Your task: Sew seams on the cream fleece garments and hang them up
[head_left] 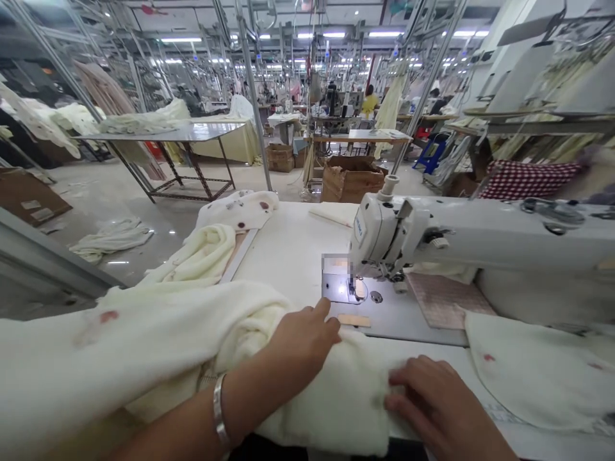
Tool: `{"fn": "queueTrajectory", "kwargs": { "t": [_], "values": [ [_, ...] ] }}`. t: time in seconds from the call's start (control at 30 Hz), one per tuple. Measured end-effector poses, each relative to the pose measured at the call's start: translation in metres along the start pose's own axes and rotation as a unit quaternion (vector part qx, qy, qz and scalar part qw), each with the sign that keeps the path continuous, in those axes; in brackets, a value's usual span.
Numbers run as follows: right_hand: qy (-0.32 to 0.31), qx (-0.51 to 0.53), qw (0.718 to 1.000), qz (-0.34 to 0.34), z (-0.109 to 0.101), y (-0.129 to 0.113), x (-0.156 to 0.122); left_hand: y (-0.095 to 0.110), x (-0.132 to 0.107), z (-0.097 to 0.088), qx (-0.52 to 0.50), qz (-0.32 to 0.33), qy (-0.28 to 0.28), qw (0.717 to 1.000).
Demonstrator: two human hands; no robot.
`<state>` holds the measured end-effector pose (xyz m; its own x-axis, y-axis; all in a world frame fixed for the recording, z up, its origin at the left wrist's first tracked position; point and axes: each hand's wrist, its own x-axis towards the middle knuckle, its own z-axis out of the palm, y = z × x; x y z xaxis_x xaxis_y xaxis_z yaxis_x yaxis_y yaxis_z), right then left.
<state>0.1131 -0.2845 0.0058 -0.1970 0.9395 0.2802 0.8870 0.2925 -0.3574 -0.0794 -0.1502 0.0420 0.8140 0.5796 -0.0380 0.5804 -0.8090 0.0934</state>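
Note:
Cream fleecy fabric (343,390) hangs over the front edge of the sewing table, with more of it bunched to the left. My left hand (305,336), a silver bangle at its wrist, is closed on the upper edge of this fabric, just in front of the needle plate. Its fingertips are partly hidden. Beside the fabric's right edge is my right hand (425,390), slightly blurred, with its fingers curled and a gap between thumb and forefinger. A white sewing machine (384,237) stands beyond both hands, its lamp lighting the metal plate (334,291) under the needle.
A cream piece with small red motifs (523,371) lies at the right, near a pink quilted pad (439,298). Spotted white fabric (240,210) sits at the table's far left corner. Farther off are a cardboard box (353,179), a metal-framed table (202,132) and a person in yellow (369,102).

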Motion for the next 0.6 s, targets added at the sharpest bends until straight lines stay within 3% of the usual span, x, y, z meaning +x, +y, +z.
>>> {"fn": "queueTrajectory", "kwargs": {
  "t": [0.13,0.3,0.37,0.5,0.6],
  "values": [
    [0.028,0.015,0.998,0.052,0.017,-0.009,0.005,0.007,-0.026,-0.007,-0.077,0.062,0.071,0.993],
    [-0.01,0.066,0.996,0.066,0.018,-0.015,-0.001,0.006,-0.04,-0.023,-0.122,0.121,0.157,0.973],
    [-0.014,0.078,0.995,0.06,0.015,-0.016,-0.002,0.007,-0.041,-0.029,-0.123,0.134,0.128,0.975],
    [-0.047,0.197,0.979,0.029,0.008,-0.024,-0.003,0.008,-0.04,-0.043,-0.093,0.156,0.0,0.983],
    [-0.058,0.237,0.969,0.041,0.004,-0.027,-0.012,0.007,-0.04,-0.055,-0.166,0.17,-0.049,0.97]
  ]
}}
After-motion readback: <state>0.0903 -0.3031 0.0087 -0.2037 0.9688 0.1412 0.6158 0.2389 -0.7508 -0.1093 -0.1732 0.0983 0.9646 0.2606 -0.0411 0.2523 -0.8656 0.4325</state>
